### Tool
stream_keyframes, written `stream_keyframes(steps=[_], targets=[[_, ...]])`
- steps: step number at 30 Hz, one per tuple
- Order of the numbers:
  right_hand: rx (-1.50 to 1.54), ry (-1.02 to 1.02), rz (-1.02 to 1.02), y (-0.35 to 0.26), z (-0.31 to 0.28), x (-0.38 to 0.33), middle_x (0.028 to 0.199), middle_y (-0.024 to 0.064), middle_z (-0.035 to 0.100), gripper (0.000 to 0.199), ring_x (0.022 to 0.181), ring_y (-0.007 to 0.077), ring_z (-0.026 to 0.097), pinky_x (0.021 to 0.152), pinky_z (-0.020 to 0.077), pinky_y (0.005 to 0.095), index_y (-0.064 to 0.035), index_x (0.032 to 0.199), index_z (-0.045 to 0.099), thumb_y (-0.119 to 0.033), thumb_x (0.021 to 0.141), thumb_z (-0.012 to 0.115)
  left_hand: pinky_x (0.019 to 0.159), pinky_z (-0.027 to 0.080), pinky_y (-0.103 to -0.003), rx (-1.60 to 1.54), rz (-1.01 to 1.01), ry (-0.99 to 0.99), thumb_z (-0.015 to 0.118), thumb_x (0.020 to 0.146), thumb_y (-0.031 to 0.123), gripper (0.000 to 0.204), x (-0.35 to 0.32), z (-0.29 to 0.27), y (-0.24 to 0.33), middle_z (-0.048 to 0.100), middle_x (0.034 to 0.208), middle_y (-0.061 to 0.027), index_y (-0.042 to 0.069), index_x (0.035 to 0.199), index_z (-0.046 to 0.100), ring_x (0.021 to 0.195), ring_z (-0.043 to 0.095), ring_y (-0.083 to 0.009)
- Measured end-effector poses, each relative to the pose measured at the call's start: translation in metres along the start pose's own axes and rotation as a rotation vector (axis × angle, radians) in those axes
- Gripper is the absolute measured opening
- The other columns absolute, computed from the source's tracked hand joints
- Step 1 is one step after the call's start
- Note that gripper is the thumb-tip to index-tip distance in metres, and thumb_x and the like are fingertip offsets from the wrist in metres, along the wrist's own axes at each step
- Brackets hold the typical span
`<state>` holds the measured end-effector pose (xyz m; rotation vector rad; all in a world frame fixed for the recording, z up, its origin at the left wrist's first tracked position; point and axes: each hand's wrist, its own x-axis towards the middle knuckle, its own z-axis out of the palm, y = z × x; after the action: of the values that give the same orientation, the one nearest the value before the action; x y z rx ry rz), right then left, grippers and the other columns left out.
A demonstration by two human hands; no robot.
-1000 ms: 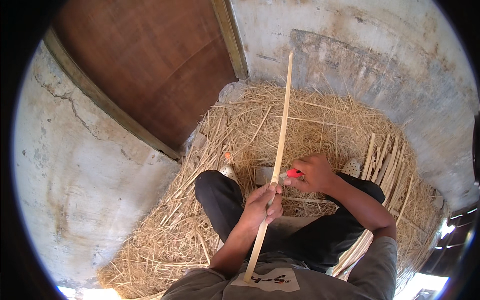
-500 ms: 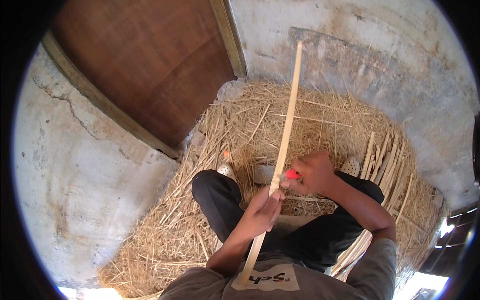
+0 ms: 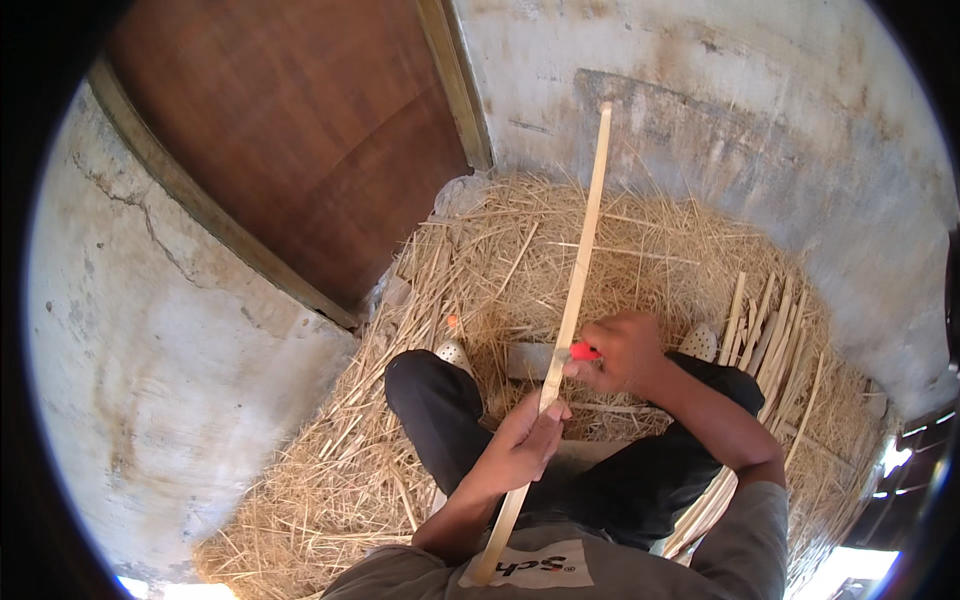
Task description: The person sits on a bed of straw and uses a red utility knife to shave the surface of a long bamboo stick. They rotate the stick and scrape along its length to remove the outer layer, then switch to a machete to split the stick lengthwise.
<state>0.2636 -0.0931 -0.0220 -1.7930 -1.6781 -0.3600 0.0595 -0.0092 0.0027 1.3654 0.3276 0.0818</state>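
A long, pale strip of split bamboo (image 3: 585,245) runs from my shirt front up and away toward the far wall, bowing slightly. Below its middle, my left hand (image 3: 522,445) is closed around it, thumb on top. Just beyond that grip, on the strip's right side, my right hand (image 3: 628,352) is closed on a small knife with a red handle (image 3: 584,351). The knife's short metal blade meets the strip; its edge is too small to make out, and my fingers cover part of the handle.
Loose straw and shavings (image 3: 480,260) cover the floor around my bent legs. Split bamboo sticks (image 3: 775,330) lie in a bundle on the right. Between my feet sits a grey block (image 3: 528,360). A brown door (image 3: 300,130) and a stained wall (image 3: 720,130) stand close ahead.
My left hand and the strip have shifted slightly toward me. The knife now touches the strip a little farther from my left hand. Both grips are kept.
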Motion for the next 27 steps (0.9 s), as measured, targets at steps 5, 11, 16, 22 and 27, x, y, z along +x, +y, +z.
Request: stream_keyframes(steps=[5,11,16,22,27], targets=[[-0.127,0.098,-0.014,0.033,-0.005,0.008,0.048,0.0074,0.047,0.054,0.042,0.0259,0.05,0.043,0.0393,0.0365,-0.0102,0.06,0.051,-0.059,0.08,0.061,0.036,0.031,-0.021,0.088,0.066,0.005,0.034,0.104,0.026,0.023,-0.001,0.006,-0.003,0.038,0.053,0.0025,0.007,0.102,0.045,0.038,0.034,-0.0052],[-0.169,0.226,0.252,0.078,0.001,0.014,0.049,0.0068,0.047,0.054,0.04,0.0251,0.047,0.043,0.0373,0.0375,-0.0083,0.061,0.052,-0.057,0.083,0.059,0.037,0.03,-0.02,0.062,0.084,-0.058,0.033,0.104,0.027,0.024,0.001,0.007,0.004,0.039,0.054,0.0027,0.006,0.103,0.045,0.039,0.034,-0.0048],[-0.169,0.116,0.346,0.105,-0.032,0.022,0.049,0.0073,0.048,0.05,0.042,0.0245,0.05,0.044,0.0414,0.0355,-0.0079,0.066,0.059,-0.055,0.085,0.058,0.038,0.029,-0.02,-0.002,0.038,-0.118,0.036,0.103,0.023,0.02,-0.015,0.005,-0.004,0.037,0.053,0.004,0.007,0.101,0.046,0.038,0.034,-0.0054],[0.059,-0.013,0.014,0.003,0.0,0.006,0.048,0.0082,0.047,0.053,0.043,0.0281,0.051,0.044,0.0401,0.0375,-0.0084,0.062,0.054,-0.057,0.083,0.059,0.042,0.025,-0.021,-0.687,-0.128,-0.125,0.037,0.102,0.02,0.016,0.012,-0.011,-0.001,0.033,0.05,0.0056,0.009,0.099,0.048,0.034,0.03,-0.0062],[0.131,-0.031,-0.046,-0.01,-0.005,0.001,0.049,0.0081,0.046,0.056,0.043,0.0277,0.05,0.044,0.0398,0.0377,-0.0083,0.061,0.052,-0.06,0.08,0.06,0.045,0.025,-0.022,-0.876,-0.206,-0.205,0.037,0.101,0.019,0.015,0.01,-0.013,0.002,0.034,0.049,0.0065,0.009,0.1,0.048,0.033,0.029,-0.0051]])
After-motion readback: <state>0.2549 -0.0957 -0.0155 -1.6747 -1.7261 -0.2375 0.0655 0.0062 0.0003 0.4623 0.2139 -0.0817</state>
